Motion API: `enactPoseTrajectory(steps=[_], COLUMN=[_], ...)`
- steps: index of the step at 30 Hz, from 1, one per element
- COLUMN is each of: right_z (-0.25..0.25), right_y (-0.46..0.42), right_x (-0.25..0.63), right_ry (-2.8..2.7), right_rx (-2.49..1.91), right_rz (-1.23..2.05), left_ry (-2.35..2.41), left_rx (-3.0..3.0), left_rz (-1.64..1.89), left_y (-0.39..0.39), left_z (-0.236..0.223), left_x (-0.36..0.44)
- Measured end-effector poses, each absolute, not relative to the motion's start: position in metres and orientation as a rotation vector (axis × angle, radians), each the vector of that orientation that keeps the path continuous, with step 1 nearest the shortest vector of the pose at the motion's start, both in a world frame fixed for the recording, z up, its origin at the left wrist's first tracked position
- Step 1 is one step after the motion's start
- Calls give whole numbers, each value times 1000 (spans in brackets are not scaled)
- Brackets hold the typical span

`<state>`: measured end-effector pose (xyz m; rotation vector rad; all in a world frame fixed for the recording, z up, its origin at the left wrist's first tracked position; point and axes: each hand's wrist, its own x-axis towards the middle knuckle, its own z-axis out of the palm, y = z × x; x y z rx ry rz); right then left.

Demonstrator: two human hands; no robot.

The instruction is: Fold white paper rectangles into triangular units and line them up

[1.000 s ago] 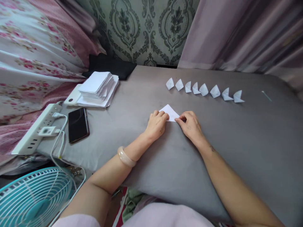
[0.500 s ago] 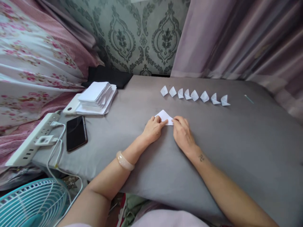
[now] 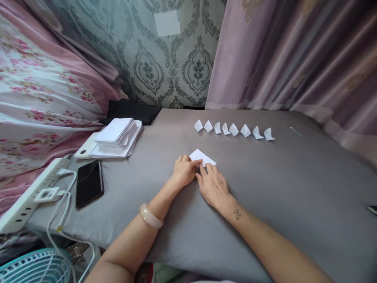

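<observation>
A white paper triangle (image 3: 202, 157) lies flat on the grey padded surface (image 3: 294, 184). My left hand (image 3: 184, 173) has its fingers curled, their tips pinning the paper's left corner. My right hand (image 3: 213, 184) lies flat beside it, fingers stretched over the paper's near edge and touching the left hand. A pale bangle (image 3: 150, 216) sits on my left wrist. Behind the hands, a row of several small folded white paper pieces (image 3: 234, 130) stands in a line.
A stack of white paper sheets (image 3: 116, 135) rests at the left on a white slab. A black phone (image 3: 89, 182) lies near it, beside a white power strip (image 3: 28, 200) with cables. A teal fan (image 3: 35, 269) is at bottom left. Curtains hang behind.
My right hand has slid left along the paper's near edge until it meets the left hand. The camera has tilted up, so everything sits lower in view.
</observation>
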<state>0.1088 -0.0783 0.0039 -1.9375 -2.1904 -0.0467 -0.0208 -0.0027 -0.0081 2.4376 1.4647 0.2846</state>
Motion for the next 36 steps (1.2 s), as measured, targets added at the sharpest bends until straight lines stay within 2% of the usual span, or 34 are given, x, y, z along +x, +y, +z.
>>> enactPoseTrajectory(steps=[6,17,25,36], right_z=[8,4,-3,1], right_y=[-76,-75,-68,-63], right_x=[106,108,118,132], right_ry=[-2230,-2180,-2138,-2151], right_rx=[-1946,-1891,-1794,-1726], right_rz=[-86,-40,21,178], left_ry=[1683,1657,1647,1540], left_rx=[2187,1974,1817,1913], left_rz=[546,793,765,554], left_y=[4,18,2,-12], left_z=[-12,-18,-8,3], left_x=[-27,-25,-30,-31])
